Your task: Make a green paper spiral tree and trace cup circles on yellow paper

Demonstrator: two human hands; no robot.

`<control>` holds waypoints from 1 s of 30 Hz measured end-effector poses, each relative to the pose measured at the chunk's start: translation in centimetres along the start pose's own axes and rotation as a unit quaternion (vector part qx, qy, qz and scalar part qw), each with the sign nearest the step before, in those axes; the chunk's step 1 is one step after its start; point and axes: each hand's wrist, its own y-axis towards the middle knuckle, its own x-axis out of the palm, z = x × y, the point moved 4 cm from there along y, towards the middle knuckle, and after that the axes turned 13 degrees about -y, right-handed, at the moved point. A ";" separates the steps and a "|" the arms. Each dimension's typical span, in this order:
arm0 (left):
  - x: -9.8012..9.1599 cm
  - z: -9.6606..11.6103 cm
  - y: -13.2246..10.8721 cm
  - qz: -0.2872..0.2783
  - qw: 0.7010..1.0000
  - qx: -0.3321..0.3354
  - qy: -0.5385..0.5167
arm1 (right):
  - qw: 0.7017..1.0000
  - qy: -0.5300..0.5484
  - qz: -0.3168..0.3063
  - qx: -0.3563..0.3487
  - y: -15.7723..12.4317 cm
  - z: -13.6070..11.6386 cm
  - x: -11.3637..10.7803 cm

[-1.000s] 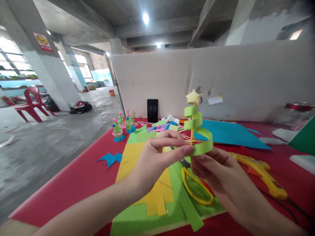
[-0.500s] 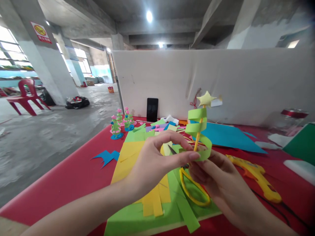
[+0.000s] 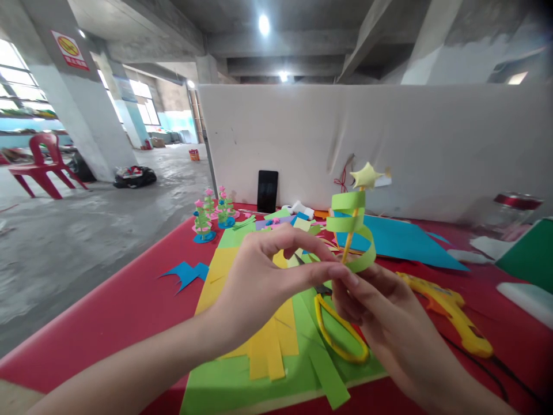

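Note:
A small paper tree (image 3: 351,230) stands up between my hands: a light green strip spirals round an orange stick, with a pale yellow star (image 3: 365,175) on top. My left hand (image 3: 263,282) pinches the lower end of the green strip between thumb and forefinger. My right hand (image 3: 380,314) is closed round the bottom of the stick, just under the spiral. Both hands hover above green and yellow paper sheets (image 3: 259,351) and yellow-handled scissors (image 3: 337,328) on the red table (image 3: 116,323).
A yellow glue gun (image 3: 449,311) lies to the right, a blue sheet (image 3: 401,239) behind it. Finished small paper trees (image 3: 211,216) and a black phone (image 3: 267,191) stand at the back by a white partition. A glass jar (image 3: 514,216) and green board (image 3: 531,253) are far right.
The paper tree has tilted and shifted slightly right, and its spiral is drawn tighter. My left hand's pinch has moved lower and nearer my right hand.

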 end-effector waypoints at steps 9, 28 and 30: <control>-0.3 -0.2 0.6 -0.018 0.997 -0.035 -0.068 | 1.000 -0.017 0.022 0.012 0.0 0.2 -0.2; -0.4 -0.6 0.9 -0.018 0.991 -0.072 -0.107 | 1.000 0.003 -0.010 0.008 -0.4 0.2 -0.1; -0.4 -0.6 0.9 -0.017 0.992 -0.071 -0.107 | 1.000 0.001 -0.012 0.010 -0.4 0.3 0.0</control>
